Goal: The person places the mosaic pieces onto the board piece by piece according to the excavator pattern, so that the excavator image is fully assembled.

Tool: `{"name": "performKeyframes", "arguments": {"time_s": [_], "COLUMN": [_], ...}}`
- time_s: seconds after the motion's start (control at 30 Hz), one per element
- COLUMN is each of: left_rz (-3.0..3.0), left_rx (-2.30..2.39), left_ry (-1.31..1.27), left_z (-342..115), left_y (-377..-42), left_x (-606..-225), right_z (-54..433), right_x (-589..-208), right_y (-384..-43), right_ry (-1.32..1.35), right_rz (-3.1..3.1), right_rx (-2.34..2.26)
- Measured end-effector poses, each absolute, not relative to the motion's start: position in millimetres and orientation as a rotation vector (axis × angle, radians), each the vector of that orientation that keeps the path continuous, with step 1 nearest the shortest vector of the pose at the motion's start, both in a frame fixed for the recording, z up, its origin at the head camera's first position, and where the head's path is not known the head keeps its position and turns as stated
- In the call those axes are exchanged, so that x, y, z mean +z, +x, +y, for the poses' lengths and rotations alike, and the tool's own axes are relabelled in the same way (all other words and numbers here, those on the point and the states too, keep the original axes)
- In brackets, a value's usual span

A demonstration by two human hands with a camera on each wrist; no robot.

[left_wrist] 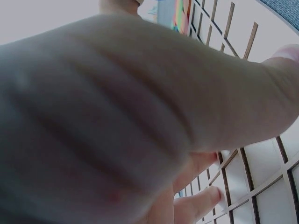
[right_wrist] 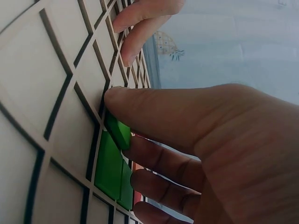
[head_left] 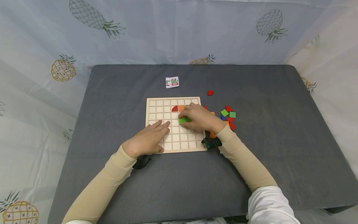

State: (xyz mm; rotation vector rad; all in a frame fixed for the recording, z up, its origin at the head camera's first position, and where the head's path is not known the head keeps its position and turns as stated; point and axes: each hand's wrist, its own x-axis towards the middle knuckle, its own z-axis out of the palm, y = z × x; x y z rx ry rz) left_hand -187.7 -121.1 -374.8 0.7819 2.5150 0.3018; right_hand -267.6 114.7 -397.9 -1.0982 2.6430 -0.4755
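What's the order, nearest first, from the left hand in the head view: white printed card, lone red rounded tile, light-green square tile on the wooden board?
1. Light-green square tile, right of the left hand, on the board.
2. White card, beyond the board.
3. Lone red tile, past the board's far right corner.

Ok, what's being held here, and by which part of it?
Right hand: a green tile, apparently by its edges, between thumb and finger. Left hand: nothing.

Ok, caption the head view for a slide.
Right hand pinching a green tile on a gridded board, left hand resting on the board.
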Motion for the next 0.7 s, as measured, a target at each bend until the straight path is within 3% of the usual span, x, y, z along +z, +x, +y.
{"name": "performKeyframes", "arguments": {"time_s": [0.7], "left_rz": [2.515], "left_rx": [0.286], "left_ry": [0.795], "left_z": [-121.3], "left_y": [-188.7], "left_x": [-374.8], "right_z": [117.9], "right_x": [-392.7], "right_y": [-268.7], "right_ry": [-1.106], "right_rz": [2.659], "right_rx": [-0.534]}}
